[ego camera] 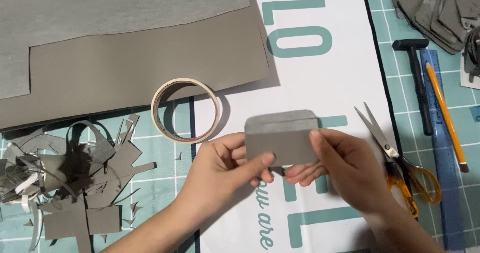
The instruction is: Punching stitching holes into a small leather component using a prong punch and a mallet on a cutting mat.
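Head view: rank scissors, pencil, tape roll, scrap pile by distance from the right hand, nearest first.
From the right hand:
1. Scissors, just right of it, beside the wrist.
2. Pencil, farther right, on the blue ruler.
3. Tape roll, upper left, past the left hand.
4. Scrap pile, far left.

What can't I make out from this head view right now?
- Back face and lower edge of the grey card piece: hidden by the left hand and right hand pinching it.
- Stack of cut grey shapes: cut off by the top-right frame edge.
- Large grey sheets: run off the top and left edges.
- Scrap pile: overlapping strips, single pieces indistinct.
- Scissors: handles partly behind the right wrist.
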